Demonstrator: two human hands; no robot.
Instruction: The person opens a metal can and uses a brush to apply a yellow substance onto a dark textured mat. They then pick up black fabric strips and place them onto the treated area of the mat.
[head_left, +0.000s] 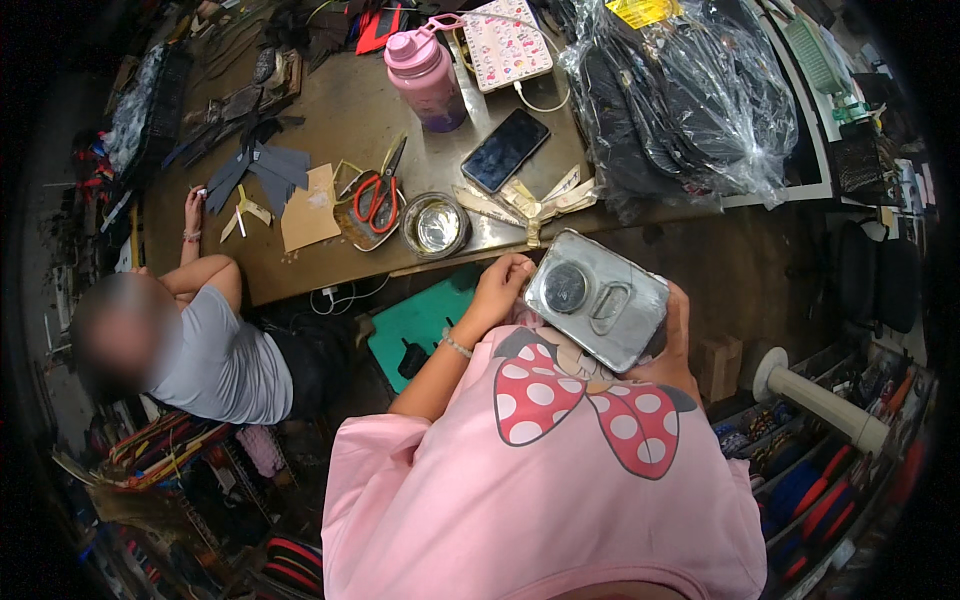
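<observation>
In front of my chest is a grey rectangular metal can [625, 300], tilted, with a dark round cap or opening and an oval carrying loop on its top face. My right hand [677, 345] is wrapped round the can's right side, the fingers partly hidden behind it. Close by the can's left edge, my left hand [503, 288] has its fingers curled together; anything in them cannot be made out. On the table just beyond, a round glass bowl [437, 226] stands beside a small tray holding scissors with red handles [377, 203].
The metal-topped table [335, 130] carries a phone [506, 150], a pink bottle [425, 80], yellowish strips [530, 205], cardboard [310, 210] and plastic-wrapped dark goods [680, 100]. Another person [220, 350] sits at the left. A shelf with a white roll [820, 400] stands at the right.
</observation>
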